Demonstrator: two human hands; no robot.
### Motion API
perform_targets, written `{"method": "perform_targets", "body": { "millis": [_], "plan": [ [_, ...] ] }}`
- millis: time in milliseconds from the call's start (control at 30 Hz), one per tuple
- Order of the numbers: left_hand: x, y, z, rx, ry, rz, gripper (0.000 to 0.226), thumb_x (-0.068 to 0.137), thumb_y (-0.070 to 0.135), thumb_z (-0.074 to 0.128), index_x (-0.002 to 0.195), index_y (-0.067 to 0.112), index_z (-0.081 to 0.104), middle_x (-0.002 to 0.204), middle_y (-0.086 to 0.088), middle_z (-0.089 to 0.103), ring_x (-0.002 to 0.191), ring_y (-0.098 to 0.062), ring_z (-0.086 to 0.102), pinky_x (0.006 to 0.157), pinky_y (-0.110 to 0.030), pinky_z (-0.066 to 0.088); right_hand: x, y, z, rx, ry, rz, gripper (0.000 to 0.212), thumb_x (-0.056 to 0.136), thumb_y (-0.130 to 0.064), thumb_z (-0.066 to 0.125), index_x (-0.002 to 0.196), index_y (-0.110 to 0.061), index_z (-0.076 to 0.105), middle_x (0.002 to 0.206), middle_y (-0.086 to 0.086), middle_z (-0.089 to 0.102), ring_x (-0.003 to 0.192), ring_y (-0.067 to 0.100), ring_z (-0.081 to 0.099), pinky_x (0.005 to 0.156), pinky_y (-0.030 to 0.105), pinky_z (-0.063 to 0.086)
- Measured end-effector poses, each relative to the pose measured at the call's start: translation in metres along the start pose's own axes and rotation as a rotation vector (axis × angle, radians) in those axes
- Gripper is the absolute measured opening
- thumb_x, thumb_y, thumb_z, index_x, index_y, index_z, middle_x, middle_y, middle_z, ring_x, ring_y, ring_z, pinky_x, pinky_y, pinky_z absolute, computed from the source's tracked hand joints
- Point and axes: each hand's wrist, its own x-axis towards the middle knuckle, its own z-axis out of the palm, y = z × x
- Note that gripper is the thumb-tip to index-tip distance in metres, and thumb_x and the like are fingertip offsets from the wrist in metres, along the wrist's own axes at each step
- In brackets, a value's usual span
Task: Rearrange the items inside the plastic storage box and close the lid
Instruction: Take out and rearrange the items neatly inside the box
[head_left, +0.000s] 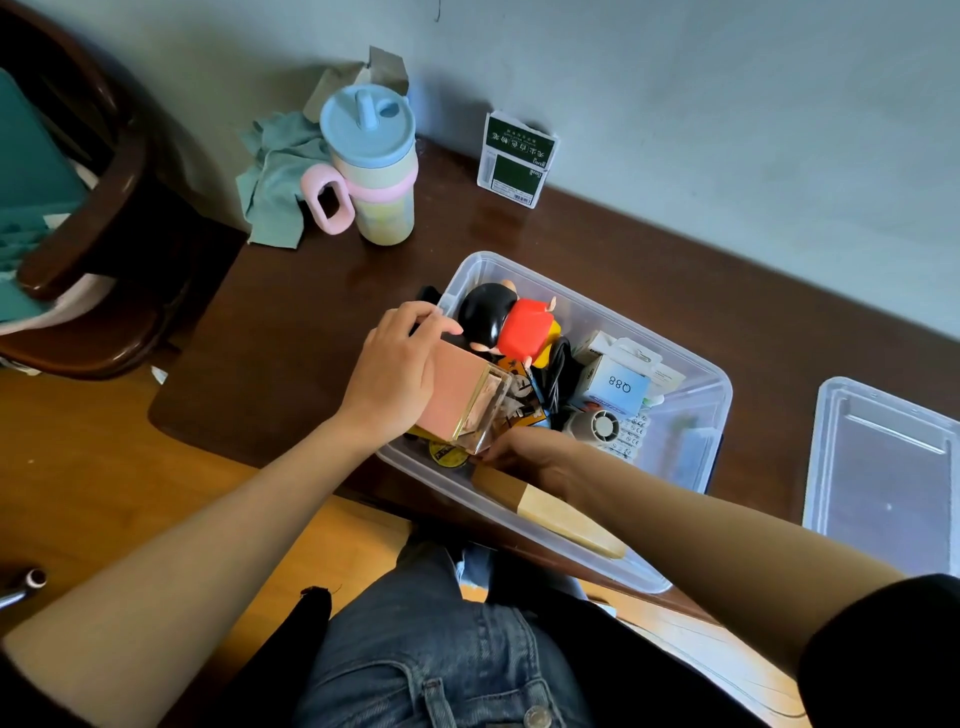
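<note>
Denim-clad knees (447, 649) front a clear plastic storage box (696, 395) on the dark desk (291, 332), where the left hand (400, 369) curls its fingers over a pink case (457, 395) inside; the right hand (519, 452) reaches beneath, fingers hidden. Its lid (883, 467) lies just right.

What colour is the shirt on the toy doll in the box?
Red. The toy doll lies in the plastic box, seen in the head view.
</note>
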Motion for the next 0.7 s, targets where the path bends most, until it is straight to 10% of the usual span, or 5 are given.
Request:
{"method": "perform_targets", "body": {
  "millis": [100, 333, 467, 700],
  "plan": [
    [0.0, 0.0, 0.0, 0.009, 0.0, 0.005, 0.034, 0.088, -0.007, 0.052, 0.118, 0.008, 0.06, 0.123, -0.014, 0.054, 0.114, -0.03, 0.05, 0.091, -0.041, 0.044, -0.001, -0.001, 0.002, 0.009, -0.028, -0.022, 0.029, 0.087, 0.007, 0.045, 0.108, 0.0, 0.062, 0.106, 0.019, 0.069, 0.097, 0.027, 0.065, 0.089, 0.03, 0.05],
    [-0.001, -0.001, 0.0, 0.012, 0.008, 0.016, 0.031, 0.09, -0.003, 0.053, 0.118, 0.008, 0.06, 0.122, -0.014, 0.054, 0.113, -0.029, 0.05, 0.088, -0.042, 0.048, -0.007, 0.007, -0.011, -0.317, -0.014, -0.144, 0.017, 0.094, -0.017, 0.054, 0.103, -0.007, 0.064, 0.106, 0.009, 0.066, 0.089, 0.019, 0.062, 0.088, 0.029, 0.05],
    [-0.001, -0.001, 0.0, 0.016, 0.007, 0.02, 0.03, 0.09, -0.003, 0.054, 0.118, 0.007, 0.06, 0.122, -0.015, 0.054, 0.113, -0.029, 0.051, 0.087, -0.041, 0.049, -0.025, 0.012, -0.022, -0.575, -0.135, -0.259, 0.048, 0.092, -0.048, 0.05, 0.132, -0.02, 0.054, 0.14, -0.002, 0.048, 0.128, 0.014, 0.044, 0.108, 0.029, 0.03],
    [0.0, 0.0, 0.001, 0.009, 0.013, 0.018, 0.029, 0.092, -0.003, 0.05, 0.116, 0.007, 0.061, 0.121, -0.014, 0.054, 0.113, -0.029, 0.05, 0.09, -0.041, 0.046, -0.053, 0.031, -0.038, -0.872, -0.079, -0.575, 0.041, 0.092, -0.043, 0.053, 0.129, -0.026, 0.055, 0.107, -0.015, 0.057, 0.093, -0.001, 0.054, 0.081, 0.015, 0.041]
  ]
}}
